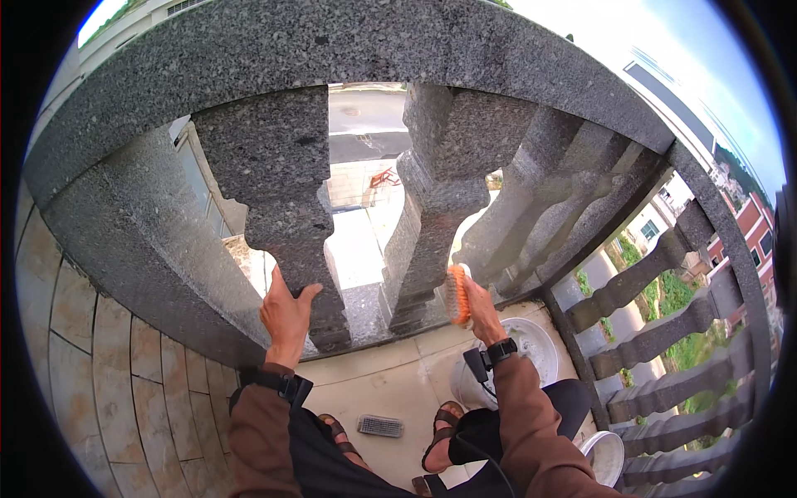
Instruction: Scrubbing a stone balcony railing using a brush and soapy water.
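Observation:
My right hand (485,311) holds a scrub brush (459,295) with orange and pale bristles. The bristles face left, beside the lower part of a grey granite baluster (429,230); whether they touch it is unclear. Left of that, my left hand (287,314) grips the lower part of another granite baluster (289,187). Its thumb lies across the front face, and the fingers go round the left edge, partly hidden. Below and behind my right wrist stands a white bucket (551,339) holding whitish, foamy-looking liquid.
A grey bristled brush or block (380,426) lies on the tiled floor (367,380) between my sandalled feet. Granite handrail (373,43) arches above the balusters. At right, a smaller white bucket (607,457) stands by the side balustrade (660,311). A tiled wall (143,373) borders the left.

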Motion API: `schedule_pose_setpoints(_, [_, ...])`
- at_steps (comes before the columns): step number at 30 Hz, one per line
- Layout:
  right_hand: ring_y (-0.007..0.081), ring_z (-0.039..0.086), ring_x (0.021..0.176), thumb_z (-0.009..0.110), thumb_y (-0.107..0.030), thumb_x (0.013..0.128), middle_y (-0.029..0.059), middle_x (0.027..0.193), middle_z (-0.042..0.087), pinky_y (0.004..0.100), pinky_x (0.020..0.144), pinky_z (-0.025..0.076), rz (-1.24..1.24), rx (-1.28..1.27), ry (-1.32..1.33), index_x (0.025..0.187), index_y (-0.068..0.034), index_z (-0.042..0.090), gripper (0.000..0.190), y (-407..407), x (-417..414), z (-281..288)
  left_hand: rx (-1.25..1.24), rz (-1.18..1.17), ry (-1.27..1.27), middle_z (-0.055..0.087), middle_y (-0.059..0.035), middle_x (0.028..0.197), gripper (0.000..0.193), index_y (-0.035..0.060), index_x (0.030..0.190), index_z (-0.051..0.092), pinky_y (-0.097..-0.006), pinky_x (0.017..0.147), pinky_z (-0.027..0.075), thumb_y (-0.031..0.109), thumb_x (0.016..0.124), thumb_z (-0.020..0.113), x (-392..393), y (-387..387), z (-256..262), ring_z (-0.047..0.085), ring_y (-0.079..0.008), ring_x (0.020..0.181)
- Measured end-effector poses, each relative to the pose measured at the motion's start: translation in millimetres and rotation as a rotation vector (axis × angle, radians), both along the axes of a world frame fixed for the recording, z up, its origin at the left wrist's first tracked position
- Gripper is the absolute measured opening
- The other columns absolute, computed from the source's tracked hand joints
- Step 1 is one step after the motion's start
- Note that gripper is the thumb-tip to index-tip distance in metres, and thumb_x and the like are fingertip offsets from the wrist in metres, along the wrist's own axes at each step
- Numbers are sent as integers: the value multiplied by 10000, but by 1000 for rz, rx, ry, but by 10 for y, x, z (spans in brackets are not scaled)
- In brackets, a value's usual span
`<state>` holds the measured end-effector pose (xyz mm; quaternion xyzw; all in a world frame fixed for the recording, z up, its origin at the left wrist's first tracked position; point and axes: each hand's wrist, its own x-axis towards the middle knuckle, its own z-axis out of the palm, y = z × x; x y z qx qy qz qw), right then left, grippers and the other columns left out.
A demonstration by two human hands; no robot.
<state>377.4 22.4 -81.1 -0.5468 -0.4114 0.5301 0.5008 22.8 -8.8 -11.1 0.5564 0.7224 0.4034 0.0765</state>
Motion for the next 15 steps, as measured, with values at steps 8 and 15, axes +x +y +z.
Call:
schedule_pose_setpoints(8, [174, 641, 837, 453, -349, 1013, 65, 1010, 628, 322, 711, 553, 83, -167, 538, 1243, -45, 539, 390, -467, 158, 22, -11, -7, -12, 656, -232, 1005, 781, -29, 1311, 446, -420, 750, 523, 302, 713, 823, -25, -18, -16, 669, -361, 898])
schedule_pose_setpoints(15, [166, 641, 852, 619, -254, 902, 65, 1020, 638, 318, 742, 547, 133, -262, -160, 1186, 16, 571, 395, -691, 1020, 344, -10, -23, -55, 657, -207, 1021, 722, -11, 1313, 425, -404, 751, 530, 262, 754, 791, -10, -33, -52, 672, -345, 892])
